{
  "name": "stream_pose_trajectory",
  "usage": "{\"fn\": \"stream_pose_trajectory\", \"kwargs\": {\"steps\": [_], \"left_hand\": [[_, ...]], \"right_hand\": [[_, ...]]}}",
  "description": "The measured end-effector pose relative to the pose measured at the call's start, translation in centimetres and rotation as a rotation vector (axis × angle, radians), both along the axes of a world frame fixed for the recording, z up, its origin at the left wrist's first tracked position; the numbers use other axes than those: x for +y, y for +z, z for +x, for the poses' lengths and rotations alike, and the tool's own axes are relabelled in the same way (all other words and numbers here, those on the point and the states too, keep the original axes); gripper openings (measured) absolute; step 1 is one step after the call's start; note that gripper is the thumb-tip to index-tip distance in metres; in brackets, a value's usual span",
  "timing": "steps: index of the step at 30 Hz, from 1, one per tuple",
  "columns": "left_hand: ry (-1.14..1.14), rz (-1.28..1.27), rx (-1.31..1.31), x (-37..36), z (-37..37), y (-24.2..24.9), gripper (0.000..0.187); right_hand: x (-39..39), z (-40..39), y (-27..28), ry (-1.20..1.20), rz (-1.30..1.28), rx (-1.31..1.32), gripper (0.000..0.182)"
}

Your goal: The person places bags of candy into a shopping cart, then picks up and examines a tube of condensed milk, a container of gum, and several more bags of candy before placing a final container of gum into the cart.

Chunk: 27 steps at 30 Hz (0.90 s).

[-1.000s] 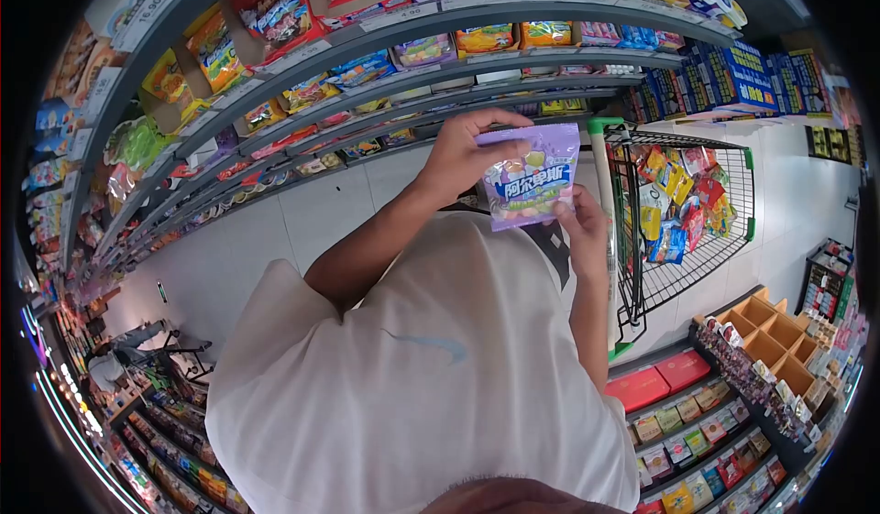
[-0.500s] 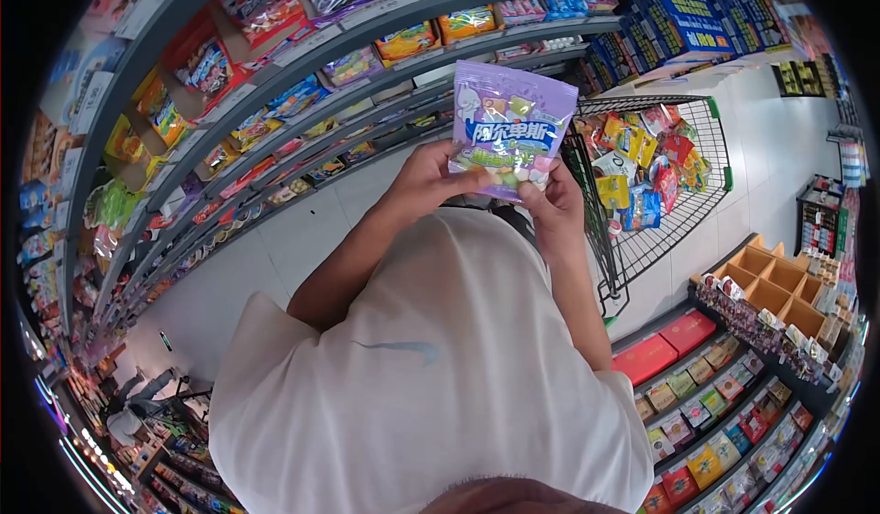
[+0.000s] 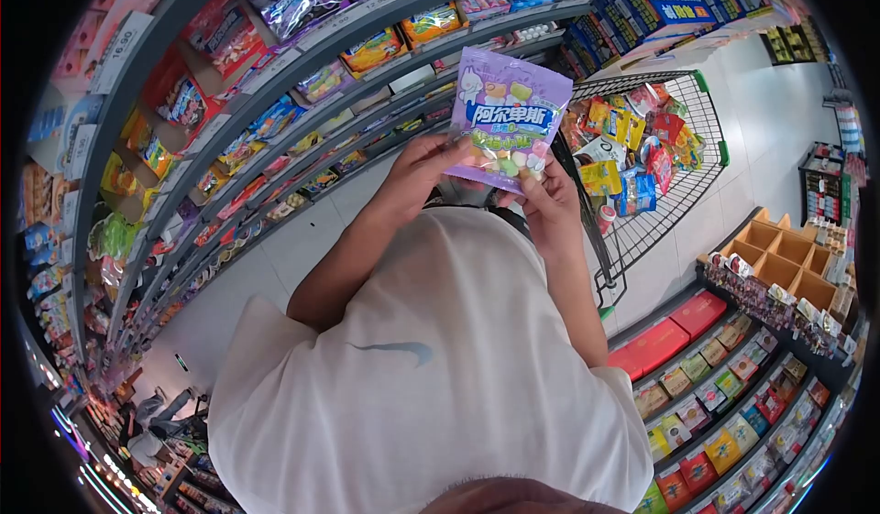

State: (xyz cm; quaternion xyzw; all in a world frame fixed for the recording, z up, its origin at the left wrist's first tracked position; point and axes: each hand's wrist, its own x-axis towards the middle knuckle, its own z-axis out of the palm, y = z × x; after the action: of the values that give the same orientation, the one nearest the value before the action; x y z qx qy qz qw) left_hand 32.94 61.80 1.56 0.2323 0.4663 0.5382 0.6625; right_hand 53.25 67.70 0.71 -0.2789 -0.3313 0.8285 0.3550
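Note:
A purple candy bag [image 3: 513,115] with a blue-and-white label and pictures of pastel sweets is held up in front of the white shirt, its printed face toward me. My left hand [image 3: 423,168] grips its lower left edge, thumb lying over the front. At the lower right corner, my right hand [image 3: 550,198] pinches the bag, with its thumb on the front and the other fingers mostly behind. What the fingers do behind the bag is hidden.
To the right stands a wire shopping cart [image 3: 683,198] holding several snack packets [image 3: 628,129]. Long shelves of packaged sweets [image 3: 376,51] curve along the left. Boxed goods [image 3: 692,427] and a wooden divided display [image 3: 779,262] are at the lower right. Another person [image 3: 151,431] is far off at lower left.
The bag has tilted a little and shifted slightly up, with both hands still on it. My left thumb sits higher on its front. The shelves and cart have shifted slightly in view.

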Motion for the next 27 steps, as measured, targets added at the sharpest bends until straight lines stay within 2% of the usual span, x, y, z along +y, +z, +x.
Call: {"fn": "stream_pose_trajectory", "kwargs": {"steps": [8, 14, 16, 19, 22, 25, 27], "left_hand": [[0.017, -0.008, 0.040, 0.7, 0.9, -0.7, 0.036], [0.005, 0.060, 0.154, 1.3, 1.7, -0.7, 0.034], [-0.041, 0.112, 0.215, 1.5, 1.9, -0.3, 0.035], [-0.154, 0.044, 0.175, 1.4, 1.6, -0.8, 0.035], [-0.067, 0.040, 0.179, 1.5, 2.5, 0.1, 0.030], [-0.147, 0.067, 0.245, 1.2, 2.6, 0.0, 0.034], [-0.135, 0.255, 0.392, 1.1, 3.1, 0.7, 0.043]], "right_hand": [[0.2, 0.5, 0.5, -0.024, 0.042, -0.100, 0.029], [0.6, 1.1, -0.5, -0.170, 0.129, -0.262, 0.027], [1.0, 1.6, -0.6, -0.173, 0.107, -0.251, 0.027], [1.4, 2.0, -0.4, -0.183, 0.072, -0.232, 0.027], [1.5, 2.1, -0.6, -0.197, 0.046, -0.208, 0.026], [1.5, 2.2, -0.7, -0.220, -0.007, -0.137, 0.023], [1.6, 2.0, -0.5, -0.254, -0.064, -0.053, 0.023]]}}
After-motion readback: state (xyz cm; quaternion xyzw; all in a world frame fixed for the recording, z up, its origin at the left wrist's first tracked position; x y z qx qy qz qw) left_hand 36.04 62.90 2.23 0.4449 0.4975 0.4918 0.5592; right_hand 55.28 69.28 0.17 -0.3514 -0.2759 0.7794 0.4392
